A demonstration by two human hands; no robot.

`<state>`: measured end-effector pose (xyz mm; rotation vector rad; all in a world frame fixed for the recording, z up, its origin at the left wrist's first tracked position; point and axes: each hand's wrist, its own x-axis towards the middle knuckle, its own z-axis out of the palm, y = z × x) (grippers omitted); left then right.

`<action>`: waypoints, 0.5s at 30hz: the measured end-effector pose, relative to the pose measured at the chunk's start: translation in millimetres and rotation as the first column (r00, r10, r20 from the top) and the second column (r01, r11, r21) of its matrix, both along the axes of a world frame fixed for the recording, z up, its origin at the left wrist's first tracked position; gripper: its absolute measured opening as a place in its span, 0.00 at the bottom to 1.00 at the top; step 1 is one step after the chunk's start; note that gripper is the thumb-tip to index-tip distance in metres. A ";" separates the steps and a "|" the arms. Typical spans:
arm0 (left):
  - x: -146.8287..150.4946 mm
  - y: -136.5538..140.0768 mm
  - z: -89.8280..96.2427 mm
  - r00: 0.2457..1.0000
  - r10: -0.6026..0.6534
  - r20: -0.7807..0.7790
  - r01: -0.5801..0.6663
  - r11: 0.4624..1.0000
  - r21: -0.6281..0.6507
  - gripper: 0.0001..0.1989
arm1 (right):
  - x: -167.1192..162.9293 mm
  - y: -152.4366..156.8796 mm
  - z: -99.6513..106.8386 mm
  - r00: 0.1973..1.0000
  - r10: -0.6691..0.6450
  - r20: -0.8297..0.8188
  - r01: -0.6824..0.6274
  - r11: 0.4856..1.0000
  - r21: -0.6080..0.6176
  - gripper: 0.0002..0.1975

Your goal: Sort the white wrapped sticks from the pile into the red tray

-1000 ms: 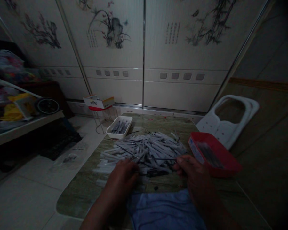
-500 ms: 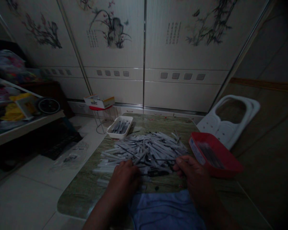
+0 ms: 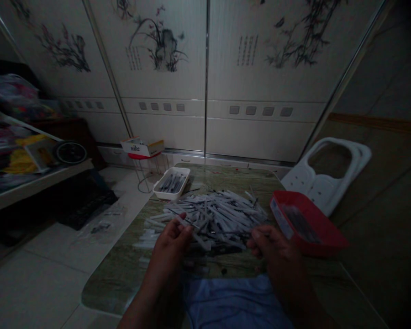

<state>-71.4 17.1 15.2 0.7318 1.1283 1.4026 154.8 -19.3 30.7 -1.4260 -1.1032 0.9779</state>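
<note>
A heap of whitish, translucent slim tubes and thin dark rods [image 3: 222, 208] covers the middle of the table. My left hand [image 3: 173, 237], at the heap's near left edge, pinches a whitish slim tube [image 3: 201, 242] between thumb and fingers. My right hand [image 3: 269, 242] is closed at the near right of the heap, gripping the end of a thin dark rod [image 3: 234, 233] that points left toward the tube. The rod's tip blurs into the heap, and I cannot tell whether it touches the tube. The room is dim.
A red tray [image 3: 324, 228] with slim pieces stands right of the heap. Behind it on the left sits a white tray [image 3: 167, 195] of similar pieces. Blue cloth [image 3: 239, 301] lies at the near edge. White folded chairs [image 3: 358, 160] lean at the right; a box [image 3: 142, 148] rests on a red stool.
My left hand has lifted and turned, moving slightly left, and a whitish tube now shows in its fingers. My right hand stays in nearly the same place with the dark rod.
</note>
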 end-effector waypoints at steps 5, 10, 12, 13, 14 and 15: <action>6.9 3.5 -13.2 0.968 0.026 0.249 -0.019 0.999 -0.030 0.20 | -3.7 -4.2 0.0 0.992 0.009 0.122 -0.012 0.999 0.029 0.16; 12.0 4.7 -11.5 0.925 0.123 0.359 -0.081 0.988 -0.129 0.09 | -1.3 -4.5 -1.5 0.986 -0.013 0.168 0.003 0.998 0.058 0.17; 13.3 4.7 -10.0 0.913 0.156 0.377 -0.099 0.981 -0.165 0.08 | -1.3 -4.5 -1.5 0.984 -0.015 0.180 0.001 0.997 0.077 0.17; 13.8 4.8 -9.9 0.908 0.165 0.385 -0.104 0.979 -0.175 0.08 | -1.9 -4.6 -1.5 0.983 -0.021 0.182 0.005 0.996 0.088 0.17; 14.1 4.9 -10.4 0.904 0.168 0.393 -0.105 0.979 -0.176 0.08 | -2.8 -4.7 -1.6 0.983 -0.029 0.182 0.012 0.995 0.098 0.17; 14.4 4.9 -11.2 0.901 0.167 0.400 -0.104 0.979 -0.174 0.07 | -3.9 -4.9 -1.7 0.983 -0.042 0.180 0.023 0.994 0.104 0.17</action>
